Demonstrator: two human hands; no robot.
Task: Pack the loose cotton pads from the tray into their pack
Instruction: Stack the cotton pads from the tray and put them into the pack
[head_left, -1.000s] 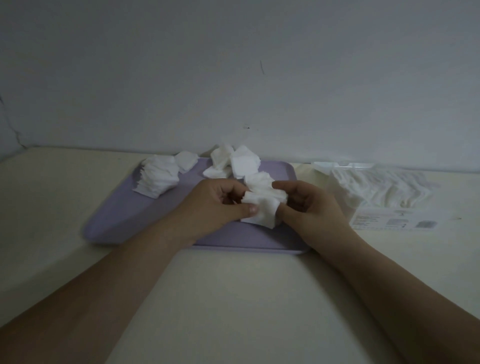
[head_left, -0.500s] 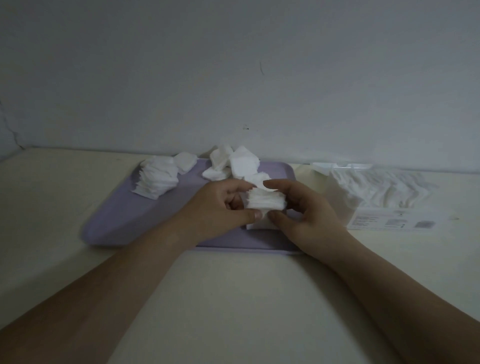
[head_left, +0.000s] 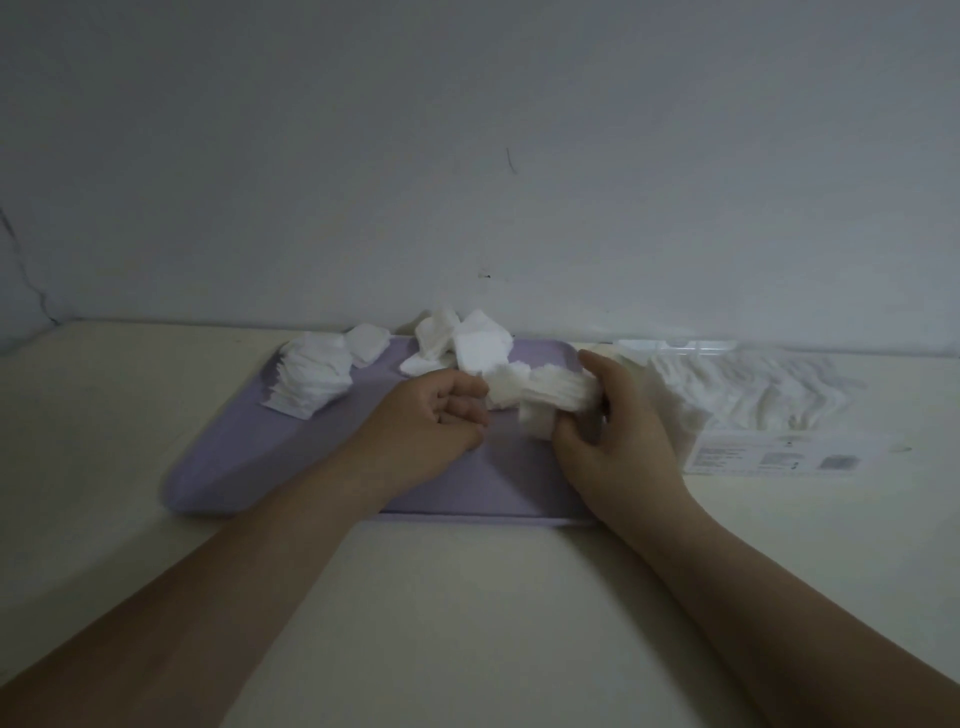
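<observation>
Over the right half of the tray (head_left: 311, 457), my right hand (head_left: 618, 431) grips a stack (head_left: 561, 397) of cotton pads, thumb below and fingers curled over the far side, so that the stack hangs clear of the tray floor. My left hand (head_left: 441, 415) sits just beside it with its fingers curled in. I cannot tell whether it pinches a pad behind the knuckles.

More pads lie on the tray: a fanned pile (head_left: 311, 382) at the far left corner and several loose pads (head_left: 467, 345) along the far rim. The pack (head_left: 769, 410), of clear film and already well filled, lies on the bench (head_left: 467, 597) just right of the tray. I cannot make out where its opening is.

I judge the pads to be almost weightless, soft and compressible, with no stiffness of their own. A stack pinched at one corner would likely fan out and shed layers. The sound hold is probably across the thickness, thumb on one face and fingers on the other, near the middle, with a light squeeze.

The film pack looks limp and liable to slide, so one hand should steady it while the other feeds. Nothing is likely to break, though a top pad may peel away.
</observation>
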